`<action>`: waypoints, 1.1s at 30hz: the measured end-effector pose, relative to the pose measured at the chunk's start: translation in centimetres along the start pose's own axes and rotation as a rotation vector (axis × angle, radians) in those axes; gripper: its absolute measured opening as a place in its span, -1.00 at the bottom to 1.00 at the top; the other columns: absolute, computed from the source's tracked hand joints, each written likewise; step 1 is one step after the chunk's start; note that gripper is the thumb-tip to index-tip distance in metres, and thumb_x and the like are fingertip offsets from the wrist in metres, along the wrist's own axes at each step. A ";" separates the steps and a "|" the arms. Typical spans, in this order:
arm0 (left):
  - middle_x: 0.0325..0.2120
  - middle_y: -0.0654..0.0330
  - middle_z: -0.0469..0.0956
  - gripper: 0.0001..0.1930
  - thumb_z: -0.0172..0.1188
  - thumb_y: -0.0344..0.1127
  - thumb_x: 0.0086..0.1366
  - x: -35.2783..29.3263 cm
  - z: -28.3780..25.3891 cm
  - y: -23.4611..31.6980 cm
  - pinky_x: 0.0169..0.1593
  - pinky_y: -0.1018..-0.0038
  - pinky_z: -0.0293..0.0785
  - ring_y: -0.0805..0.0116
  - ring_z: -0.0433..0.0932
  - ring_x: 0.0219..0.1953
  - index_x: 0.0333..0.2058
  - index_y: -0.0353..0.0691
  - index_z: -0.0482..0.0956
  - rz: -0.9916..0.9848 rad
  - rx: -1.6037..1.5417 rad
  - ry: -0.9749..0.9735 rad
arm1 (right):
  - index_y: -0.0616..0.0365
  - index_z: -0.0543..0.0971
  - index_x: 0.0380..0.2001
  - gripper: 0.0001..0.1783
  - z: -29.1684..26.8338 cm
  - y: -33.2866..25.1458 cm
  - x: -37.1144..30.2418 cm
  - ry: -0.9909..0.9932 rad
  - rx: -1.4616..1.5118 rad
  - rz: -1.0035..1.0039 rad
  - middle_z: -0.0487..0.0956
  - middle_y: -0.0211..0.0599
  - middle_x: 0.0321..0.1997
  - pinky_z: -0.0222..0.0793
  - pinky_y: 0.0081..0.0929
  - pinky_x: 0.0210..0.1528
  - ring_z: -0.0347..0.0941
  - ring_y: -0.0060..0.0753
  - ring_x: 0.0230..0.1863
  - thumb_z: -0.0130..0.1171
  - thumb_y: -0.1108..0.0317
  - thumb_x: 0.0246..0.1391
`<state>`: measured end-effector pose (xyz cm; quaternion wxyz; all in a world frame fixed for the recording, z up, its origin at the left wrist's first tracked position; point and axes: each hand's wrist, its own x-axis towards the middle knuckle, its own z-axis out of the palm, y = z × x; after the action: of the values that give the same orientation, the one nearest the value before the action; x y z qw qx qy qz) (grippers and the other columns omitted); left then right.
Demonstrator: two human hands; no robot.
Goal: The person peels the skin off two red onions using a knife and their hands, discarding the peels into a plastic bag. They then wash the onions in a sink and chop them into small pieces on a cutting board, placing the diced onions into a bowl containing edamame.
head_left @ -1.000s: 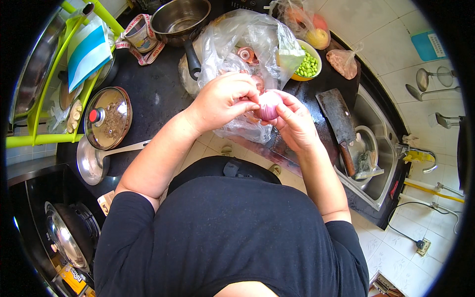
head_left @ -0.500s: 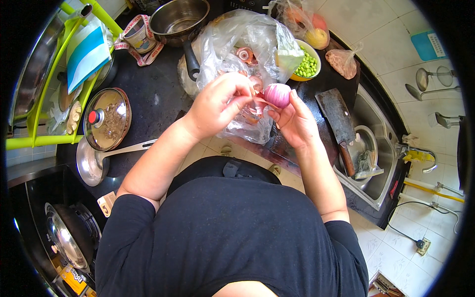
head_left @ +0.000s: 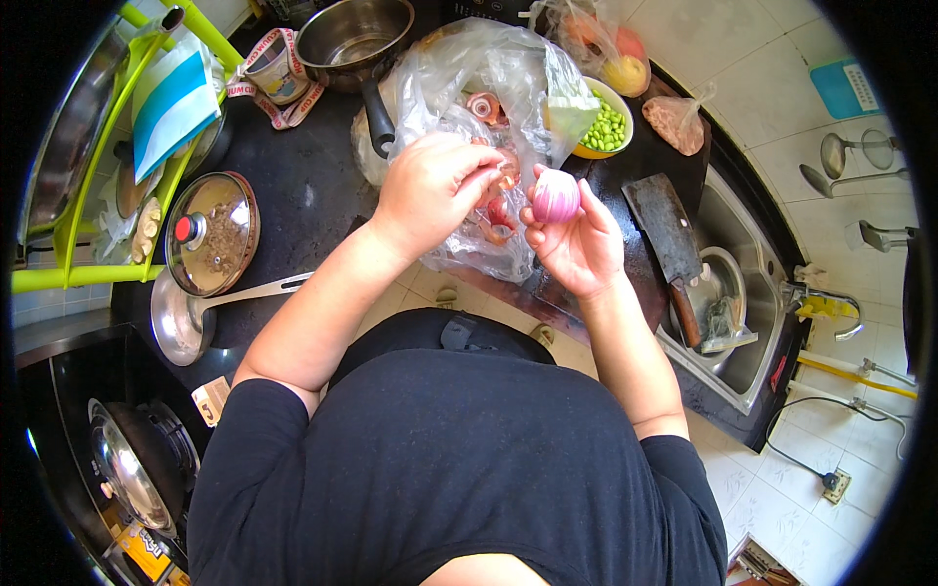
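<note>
Onion [head_left: 556, 197], round, in right fingers [head_left: 594, 208]; crinkled plastic bag [head_left: 513, 68].

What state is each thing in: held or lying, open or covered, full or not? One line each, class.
Onion: held in the right hand
Left hand: curled, contents unclear
Plastic bag: open, reddish peels in it
Bowl: well filled with green beans
Pot: uncovered
Glass lid: in place
Cleaver: lying, unsheathed
Plug: in its socket

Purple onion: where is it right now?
In the head view, the purple onion is held in the person's right hand, right of centre, between the clear plastic bag and the cleaver.
</note>
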<state>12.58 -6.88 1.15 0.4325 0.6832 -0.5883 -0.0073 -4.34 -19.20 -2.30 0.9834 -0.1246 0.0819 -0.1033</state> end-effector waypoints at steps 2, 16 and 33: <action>-0.44 0.16 0.59 -0.88 0.22 -0.41 0.07 0.0 0.4 -0.7 -0.20 0.36 0.45 0.17 0.56 -0.35 -0.37 -0.23 0.60 0.026 0.056 0.063 | 0.23 0.25 0.13 -0.47 0.2 0.0 -0.2 -0.016 0.008 0.010 0.47 -0.06 -0.08 0.40 -0.37 -0.28 0.43 -0.10 -0.19 -0.14 0.08 0.23; -0.34 0.11 0.57 -0.85 0.20 -0.38 0.08 0.9 4.1 -2.1 -0.20 0.37 0.45 0.14 0.55 -0.29 -0.33 -0.20 0.59 -0.087 0.206 -0.022 | 0.20 0.35 0.03 -0.46 -2.2 -5.3 -7.1 -0.007 0.074 -0.070 0.50 -0.10 -0.23 0.27 -0.51 -0.58 0.36 -0.24 -0.42 -0.14 -0.02 0.19; -0.36 0.18 0.54 -0.86 0.10 -0.35 0.25 4.9 33.7 25.1 -0.21 0.48 0.43 0.33 0.52 -0.32 -0.27 -0.23 0.56 -0.197 -0.450 -0.547 | -0.03 0.47 -0.29 -0.72 -20.0 -26.3 -39.9 0.826 -0.119 -0.673 0.49 -0.42 -0.47 0.25 -0.58 -0.58 0.43 -0.41 -0.50 0.22 0.09 0.02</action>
<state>-23.39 -28.81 -2.41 0.3961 0.5971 -0.5972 -0.3605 -51.37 -39.82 -9.11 0.7732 -0.1486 0.4232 -0.4483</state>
